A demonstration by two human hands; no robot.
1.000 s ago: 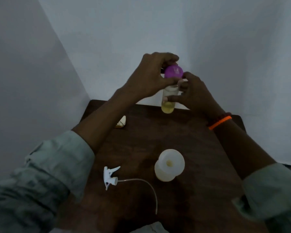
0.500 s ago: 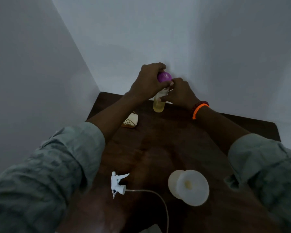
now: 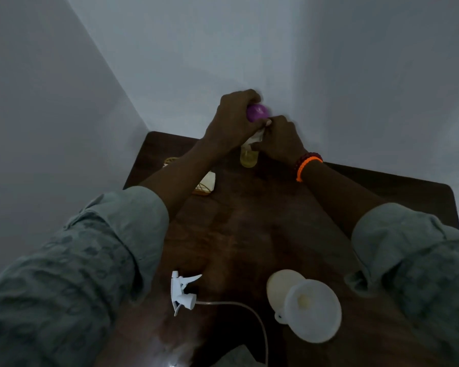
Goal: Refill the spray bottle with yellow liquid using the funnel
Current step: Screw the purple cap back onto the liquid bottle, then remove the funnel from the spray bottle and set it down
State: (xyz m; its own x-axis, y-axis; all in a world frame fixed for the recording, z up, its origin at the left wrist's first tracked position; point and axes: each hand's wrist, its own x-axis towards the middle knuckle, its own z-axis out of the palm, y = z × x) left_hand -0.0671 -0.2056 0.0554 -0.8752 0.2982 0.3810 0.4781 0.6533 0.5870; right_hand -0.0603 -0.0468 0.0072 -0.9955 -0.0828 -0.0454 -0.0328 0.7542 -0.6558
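At far edge of surface (image 3: 249,234): left hand (image 3: 233,120) fingers still wrapped on purple cap (image 3: 257,112); right hand (image 3: 281,139) fingers clasp yellow-liquid bottle (image 3: 249,160), unmoved. Near edge: funnel (image 3: 313,309) on spray bottle (image 3: 281,287), trigger head (image 3: 183,294) beside; both lower-right in view than before.

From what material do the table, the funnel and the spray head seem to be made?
Table: probably dark wood, polished; it shows grain and faint reflections.
Funnel: probably translucent white plastic, matte; light passes through its thin cone.
Spray head: likely white moulded plastic, with a clear flexible tube.
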